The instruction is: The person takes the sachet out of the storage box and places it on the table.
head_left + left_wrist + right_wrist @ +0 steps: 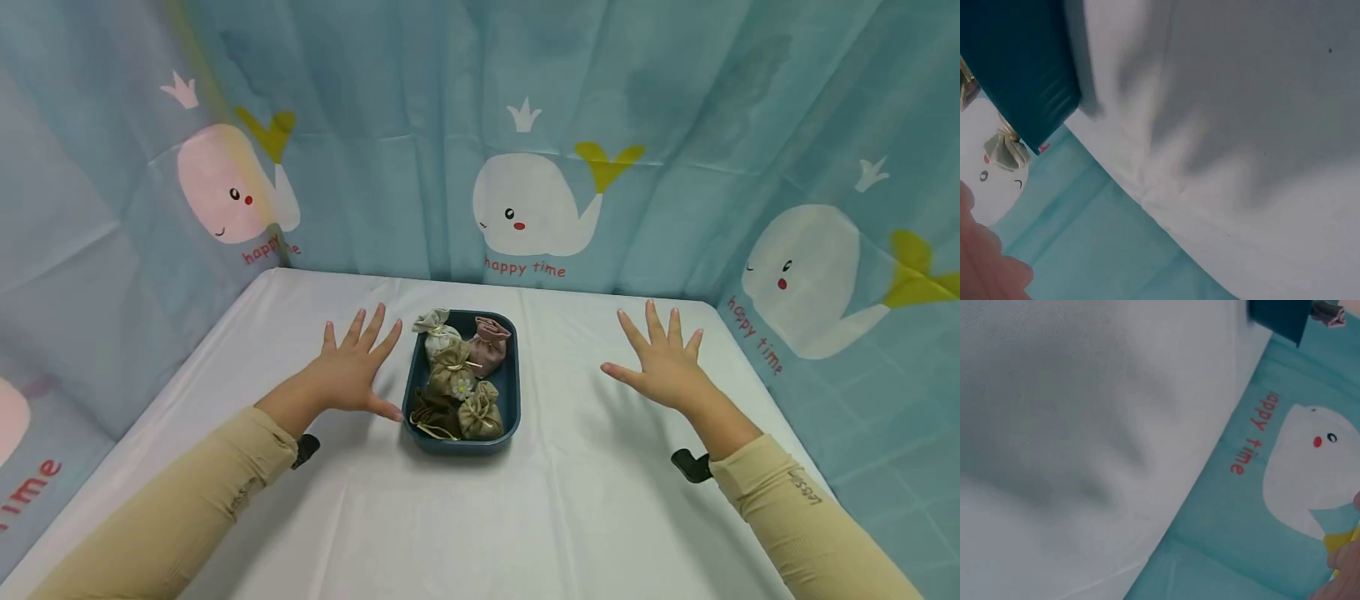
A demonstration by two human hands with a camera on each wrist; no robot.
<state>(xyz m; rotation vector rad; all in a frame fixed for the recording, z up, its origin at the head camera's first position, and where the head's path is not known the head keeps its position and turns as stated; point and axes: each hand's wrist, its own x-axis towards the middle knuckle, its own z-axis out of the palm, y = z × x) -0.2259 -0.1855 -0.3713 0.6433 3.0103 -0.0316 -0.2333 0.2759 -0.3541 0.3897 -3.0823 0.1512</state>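
A dark blue rectangular bin (461,447) stands mid-table, holding several small drawstring pouches. Among them are a pale grey pouch (441,340), a dusty pink pouch (487,350), a tan pouch with a small white flower (450,371), a dark brown pouch (433,410) and an olive-beige pouch (480,414). My left hand (347,372) hovers with fingers spread just left of the bin, its thumb near the bin's side. To the right, well apart from the bin, my right hand (666,371) is also spread in the air. Neither hand holds anything.
A white cloth (555,517) covers the table, and both hands cast shadows on it. Blue curtains (360,200) printed with whales hang behind the table and along its sides. A black strap piece (690,465) shows by the right wrist, another (305,450) by the left.
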